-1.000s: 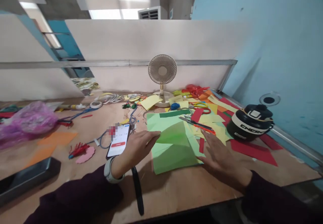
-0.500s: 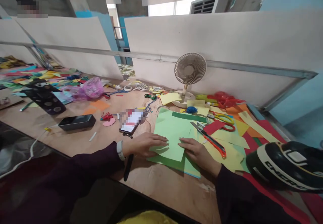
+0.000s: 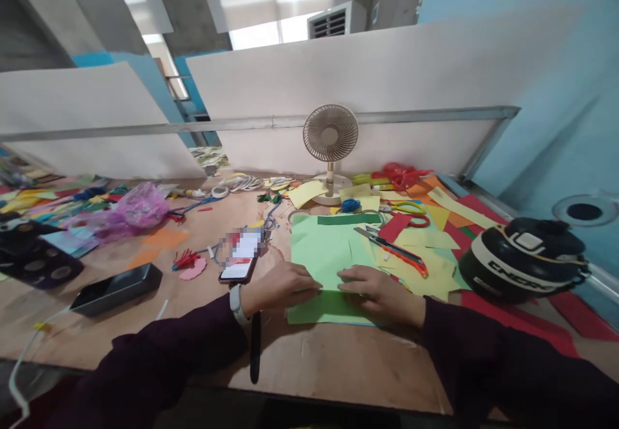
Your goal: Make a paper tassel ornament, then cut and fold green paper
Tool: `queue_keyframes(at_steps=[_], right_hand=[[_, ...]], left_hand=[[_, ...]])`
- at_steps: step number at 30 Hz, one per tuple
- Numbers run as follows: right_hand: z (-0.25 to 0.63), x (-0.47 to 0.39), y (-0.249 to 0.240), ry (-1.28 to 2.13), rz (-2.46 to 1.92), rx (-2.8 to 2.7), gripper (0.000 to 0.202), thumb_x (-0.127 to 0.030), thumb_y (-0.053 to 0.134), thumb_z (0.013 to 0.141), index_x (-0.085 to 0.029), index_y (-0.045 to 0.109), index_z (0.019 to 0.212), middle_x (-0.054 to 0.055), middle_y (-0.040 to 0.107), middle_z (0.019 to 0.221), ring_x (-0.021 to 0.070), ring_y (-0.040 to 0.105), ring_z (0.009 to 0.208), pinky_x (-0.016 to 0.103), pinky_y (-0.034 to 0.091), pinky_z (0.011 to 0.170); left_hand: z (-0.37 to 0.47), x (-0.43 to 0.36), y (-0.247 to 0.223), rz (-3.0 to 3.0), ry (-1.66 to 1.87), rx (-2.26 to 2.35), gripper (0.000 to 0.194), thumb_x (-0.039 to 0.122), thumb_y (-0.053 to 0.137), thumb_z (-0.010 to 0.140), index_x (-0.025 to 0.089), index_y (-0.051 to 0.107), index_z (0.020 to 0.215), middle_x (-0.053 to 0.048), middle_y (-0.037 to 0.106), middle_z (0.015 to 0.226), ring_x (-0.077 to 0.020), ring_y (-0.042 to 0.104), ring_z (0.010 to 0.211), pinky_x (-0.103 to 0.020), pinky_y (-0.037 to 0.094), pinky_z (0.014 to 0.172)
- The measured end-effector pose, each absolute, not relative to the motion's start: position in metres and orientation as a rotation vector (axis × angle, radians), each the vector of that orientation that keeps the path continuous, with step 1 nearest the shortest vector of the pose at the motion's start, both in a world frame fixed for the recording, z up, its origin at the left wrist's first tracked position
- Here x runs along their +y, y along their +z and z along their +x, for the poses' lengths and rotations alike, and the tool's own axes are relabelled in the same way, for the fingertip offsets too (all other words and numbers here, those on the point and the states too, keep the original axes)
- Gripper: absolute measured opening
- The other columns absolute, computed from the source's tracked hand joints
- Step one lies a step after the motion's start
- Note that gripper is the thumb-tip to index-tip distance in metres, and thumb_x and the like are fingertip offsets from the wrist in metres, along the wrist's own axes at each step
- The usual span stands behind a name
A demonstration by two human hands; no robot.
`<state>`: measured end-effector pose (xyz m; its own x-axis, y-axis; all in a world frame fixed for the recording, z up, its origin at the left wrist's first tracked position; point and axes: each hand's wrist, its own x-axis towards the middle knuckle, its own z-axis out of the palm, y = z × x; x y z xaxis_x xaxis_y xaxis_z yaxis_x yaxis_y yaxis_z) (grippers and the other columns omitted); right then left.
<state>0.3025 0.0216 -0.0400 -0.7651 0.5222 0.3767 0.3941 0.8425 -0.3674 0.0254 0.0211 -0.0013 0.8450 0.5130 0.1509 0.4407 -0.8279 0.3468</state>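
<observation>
A light green sheet of paper (image 3: 322, 248) lies on the table in front of me, over another green sheet (image 3: 329, 313) that shows at its near side. My left hand (image 3: 285, 285) grips the near edge of the upper sheet, fingers bent and pressed together. On the right part of the same edge, my right hand (image 3: 382, 290) holds the paper with curled fingers; its thumb is partly hidden. A shadowed green band runs below the fingertips. Beyond the hands, a dark green strip (image 3: 349, 220) rests on the paper. A utility knife (image 3: 394, 252) lies right of it.
A phone (image 3: 242, 255) and a grey box (image 3: 116, 289) lie left. Scissors (image 3: 416, 214) and yellow paper (image 3: 430, 268) are at the right, beside a black bottle (image 3: 522, 261). A small fan (image 3: 331, 135) stands before the white partition (image 3: 377, 68).
The upper sheet's near edge has moved away from me, baring more of the sheet beneath. My fingers have curled in at that edge. The camera view has turned right.
</observation>
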Motion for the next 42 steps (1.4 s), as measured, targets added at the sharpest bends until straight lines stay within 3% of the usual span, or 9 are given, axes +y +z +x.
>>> queue_keyframes(at_steps=[3,7,15,23,26,31,33,36,42], right_hand=[[0.303,0.024,-0.040,0.623,-0.814,-2.431,0.025,-0.032,0.051,0.091,-0.023,0.074,0.095,0.008,0.069,0.113,0.0204,0.065,0.102,0.033,0.053,0.087],[0.296,0.026,-0.041,0.631,-1.023,-2.261,0.026,-0.039,0.054,0.090,-0.020,0.072,0.084,0.006,0.070,0.095,0.0168,0.068,0.083,0.027,0.054,0.073],[0.281,0.024,-0.055,0.370,-1.292,-2.045,0.025,-0.039,0.061,0.083,-0.020,0.054,0.067,0.006,0.055,0.084,0.0216,0.053,0.083,0.037,0.045,0.078],[0.283,0.023,-0.059,0.314,-1.263,-2.064,0.022,-0.037,0.065,0.080,-0.022,0.053,0.070,0.007,0.056,0.087,0.0231,0.054,0.085,0.039,0.045,0.079],[0.284,0.024,-0.061,0.314,-1.261,-2.056,0.023,-0.037,0.067,0.079,-0.022,0.053,0.069,0.007,0.057,0.089,0.0235,0.055,0.087,0.040,0.045,0.081],[0.284,0.024,-0.060,0.335,-1.271,-2.048,0.024,-0.036,0.069,0.078,-0.021,0.053,0.069,0.006,0.059,0.090,0.0221,0.055,0.088,0.038,0.045,0.081],[0.283,0.023,-0.058,0.344,-1.276,-2.040,0.023,-0.036,0.069,0.079,-0.021,0.054,0.069,0.006,0.059,0.090,0.0217,0.055,0.088,0.038,0.045,0.081],[0.283,0.024,-0.058,0.361,-1.289,-2.015,0.022,-0.035,0.067,0.081,-0.021,0.055,0.069,0.006,0.060,0.090,0.0209,0.056,0.088,0.037,0.045,0.082],[0.283,0.027,-0.058,0.398,-1.310,-1.955,0.018,-0.029,0.064,0.083,-0.020,0.056,0.069,0.004,0.059,0.085,0.0176,0.057,0.084,0.034,0.047,0.080]], left_hand=[[0.027,0.023,-0.004,2.551,0.440,0.863,0.029,0.040,0.052,0.092,0.018,0.069,0.085,-0.005,0.066,0.076,-0.0151,0.061,0.070,-0.023,0.043,0.064],[0.022,0.034,-0.019,2.420,0.542,1.040,0.040,0.046,0.048,0.092,0.015,0.057,0.069,-0.001,0.056,0.065,-0.0123,0.052,0.058,-0.022,0.037,0.051],[0.018,0.051,-0.034,2.322,0.633,1.216,0.039,0.047,0.057,0.086,0.017,0.051,0.061,-0.001,0.053,0.070,-0.0147,0.051,0.065,-0.025,0.038,0.058],[0.020,0.050,-0.034,2.370,0.635,1.246,0.032,0.048,0.063,0.082,0.017,0.060,0.075,-0.004,0.058,0.080,-0.0176,0.058,0.073,-0.028,0.045,0.066],[0.019,0.046,-0.032,2.393,0.664,1.255,0.031,0.046,0.065,0.082,0.017,0.062,0.091,-0.006,0.060,0.090,-0.0194,0.061,0.078,-0.031,0.049,0.068],[0.019,0.033,-0.030,2.691,0.796,1.020,0.022,0.028,0.046,0.096,0.021,0.059,0.112,-0.009,0.057,0.129,-0.0235,0.053,0.120,-0.043,0.041,0.101],[0.022,0.024,-0.031,2.856,0.699,0.816,0.030,0.025,0.037,0.100,0.022,0.053,0.125,-0.009,0.055,0.134,-0.0207,0.051,0.124,-0.043,0.036,0.107],[0.027,0.012,-0.037,2.972,0.422,0.788,0.044,0.035,0.039,0.099,0.017,0.038,0.140,-0.012,0.042,0.146,-0.0239,0.039,0.135,-0.046,0.029,0.112],[0.031,0.005,-0.038,2.955,0.221,0.869,0.058,0.048,0.035,0.098,0.016,0.028,0.147,-0.014,0.032,0.151,-0.0260,0.030,0.140,-0.049,0.026,0.113]])
